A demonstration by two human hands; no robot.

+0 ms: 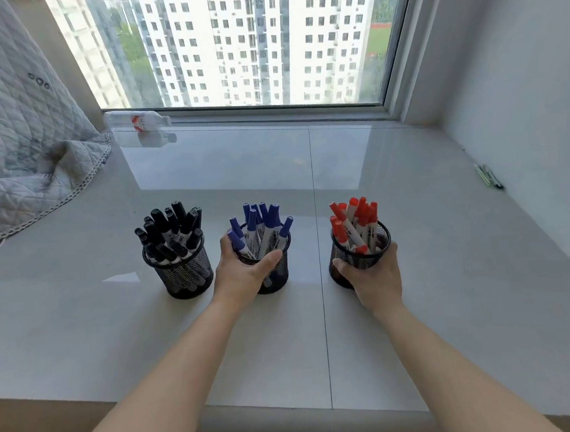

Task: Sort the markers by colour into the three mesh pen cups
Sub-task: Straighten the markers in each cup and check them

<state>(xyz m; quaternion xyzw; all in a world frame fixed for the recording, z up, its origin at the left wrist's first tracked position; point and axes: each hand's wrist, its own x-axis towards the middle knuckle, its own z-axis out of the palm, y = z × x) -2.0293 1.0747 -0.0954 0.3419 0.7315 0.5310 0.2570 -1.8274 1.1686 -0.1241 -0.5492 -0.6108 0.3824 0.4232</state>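
Note:
Three black mesh pen cups stand in a row on the glossy white sill. The left cup point(189, 278) holds several black markers point(172, 228). The middle cup point(276, 278) holds several blue markers point(260, 224), and my left hand point(244, 273) grips it from the left, thumb across its front. The right cup point(355, 254) holds several red markers point(355, 220); my right hand point(377, 276) grips it from the front right, fingers wrapped round its side.
A quilted grey blanket point(16, 151) lies at the far left. A plastic bottle point(136, 120) lies on its side by the window. A few pens point(488, 176) lie against the right wall. The window frame closes the back.

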